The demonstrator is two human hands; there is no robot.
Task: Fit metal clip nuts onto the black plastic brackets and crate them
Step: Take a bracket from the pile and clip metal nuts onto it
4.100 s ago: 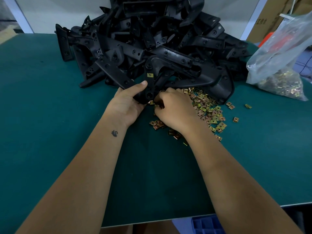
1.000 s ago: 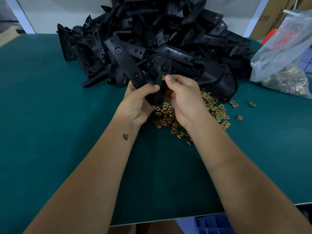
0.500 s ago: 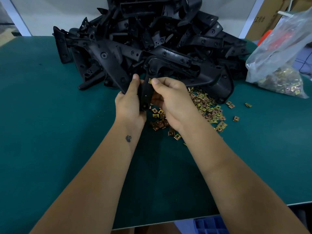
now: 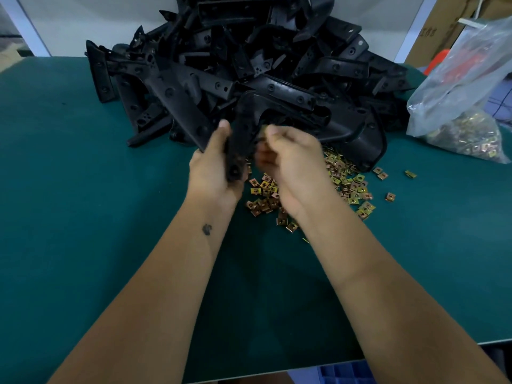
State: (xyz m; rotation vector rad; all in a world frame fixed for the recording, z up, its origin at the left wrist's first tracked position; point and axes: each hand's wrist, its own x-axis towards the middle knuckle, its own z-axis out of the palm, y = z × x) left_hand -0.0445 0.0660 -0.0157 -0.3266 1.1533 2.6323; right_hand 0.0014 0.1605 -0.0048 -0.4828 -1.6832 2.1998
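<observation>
My left hand [image 4: 212, 167] grips a black plastic bracket [image 4: 240, 139] held upright in front of the big heap of black brackets [image 4: 249, 65]. My right hand [image 4: 293, 159] is just right of it and pinches a small brass-coloured clip nut [image 4: 263, 129] between thumb and forefinger, close to the bracket's upper edge. The hand is motion-blurred, so I cannot tell whether the nut touches the bracket. Loose clip nuts [image 4: 346, 184] lie scattered on the green mat under and right of my hands.
The green table mat [image 4: 83, 217] spreads to the left and toward me. A clear plastic bag of clip nuts [image 4: 465, 112] lies at the right edge, with cardboard boxes [image 4: 443, 26] behind it. A blue crate [image 4: 343, 372] shows below the table's front edge.
Both hands stayed in front of the heap with the bracket. My right hand's pinch with the nut shifted slightly right and is now blurred from movement.
</observation>
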